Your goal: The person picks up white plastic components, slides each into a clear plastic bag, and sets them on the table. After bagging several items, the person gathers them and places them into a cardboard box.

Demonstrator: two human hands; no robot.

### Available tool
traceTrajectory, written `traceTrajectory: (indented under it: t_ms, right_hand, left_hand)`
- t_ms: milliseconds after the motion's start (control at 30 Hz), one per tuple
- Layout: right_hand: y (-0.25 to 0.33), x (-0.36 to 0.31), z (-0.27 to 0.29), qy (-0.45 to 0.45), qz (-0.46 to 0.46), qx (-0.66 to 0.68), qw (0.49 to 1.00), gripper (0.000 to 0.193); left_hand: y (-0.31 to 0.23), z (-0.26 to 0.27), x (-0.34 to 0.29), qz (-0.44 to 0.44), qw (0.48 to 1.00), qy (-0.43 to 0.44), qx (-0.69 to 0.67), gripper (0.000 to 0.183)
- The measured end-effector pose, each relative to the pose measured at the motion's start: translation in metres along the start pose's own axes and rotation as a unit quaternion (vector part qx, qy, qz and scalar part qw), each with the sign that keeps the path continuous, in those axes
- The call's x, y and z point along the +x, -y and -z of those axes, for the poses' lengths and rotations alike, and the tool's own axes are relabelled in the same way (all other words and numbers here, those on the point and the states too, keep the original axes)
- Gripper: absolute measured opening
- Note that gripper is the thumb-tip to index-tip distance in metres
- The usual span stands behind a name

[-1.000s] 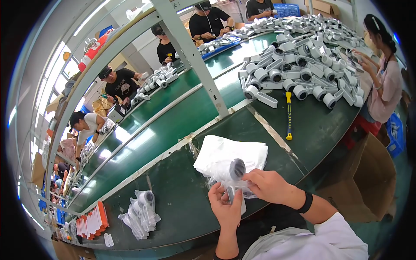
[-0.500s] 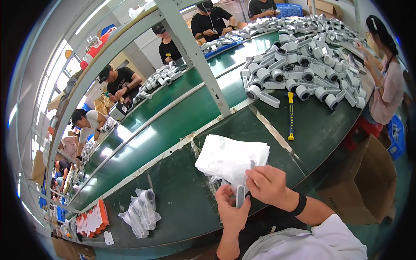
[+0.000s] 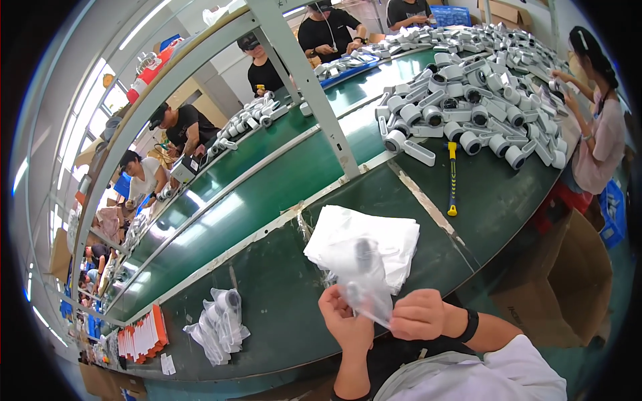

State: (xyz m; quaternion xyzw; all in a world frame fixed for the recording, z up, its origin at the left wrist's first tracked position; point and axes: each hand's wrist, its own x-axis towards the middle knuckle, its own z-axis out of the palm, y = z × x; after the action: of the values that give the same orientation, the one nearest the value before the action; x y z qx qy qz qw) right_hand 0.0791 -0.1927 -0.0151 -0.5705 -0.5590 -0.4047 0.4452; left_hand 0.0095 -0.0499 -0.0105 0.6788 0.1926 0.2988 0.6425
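Note:
A clear plastic bag (image 3: 369, 284) with a grey-white part in it, one round dark end showing through, is stretched between my hands. My right hand (image 3: 420, 314) pinches the bag's near corner. Curled fingers of my left hand (image 3: 344, 319) grip its left side; the fingertips are partly hidden by the film. Just beyond lies a stack of flat white plastic bags (image 3: 398, 234), partly covered by the held bag. Several bagged parts (image 3: 219, 326) lie together on the green table to the left.
A yellow-and-black hammer (image 3: 453, 180) lies near a large heap of grey-white parts (image 3: 468, 100). Orange-and-white cards (image 3: 144, 337) stand at the left. A green conveyor (image 3: 254, 200) runs behind a metal post (image 3: 321, 100). An open cardboard box (image 3: 555, 281) is at right. Several people work around.
The grey-white part, earlier upright at my left fingers, now sits inside the bag over the stack. My right hand has moved down and toward me, pulling the bag's corner.

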Motion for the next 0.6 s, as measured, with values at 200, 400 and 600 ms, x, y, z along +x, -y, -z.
traceTrajectory:
  t_ms: [200, 400, 600]
  right_hand:
    - [0.011, -0.013, -0.001, -0.023, -0.138, 0.037, 0.989, 0.036]
    - [0.021, 0.013, -0.021, 0.035, -0.346, 0.265, 0.899, 0.075]
    - [0.018, 0.012, -0.024, 0.059, -0.438, 0.194, 0.876, 0.058]
  left_hand:
    - [0.014, 0.005, 0.003, -0.004, 0.974, -0.003, -0.229, 0.039]
    - [0.034, 0.013, 0.005, 0.125, 0.881, 0.092, -0.447, 0.050]
    - [0.005, -0.003, -0.005, 0.122, 0.914, 0.028, -0.387, 0.030]
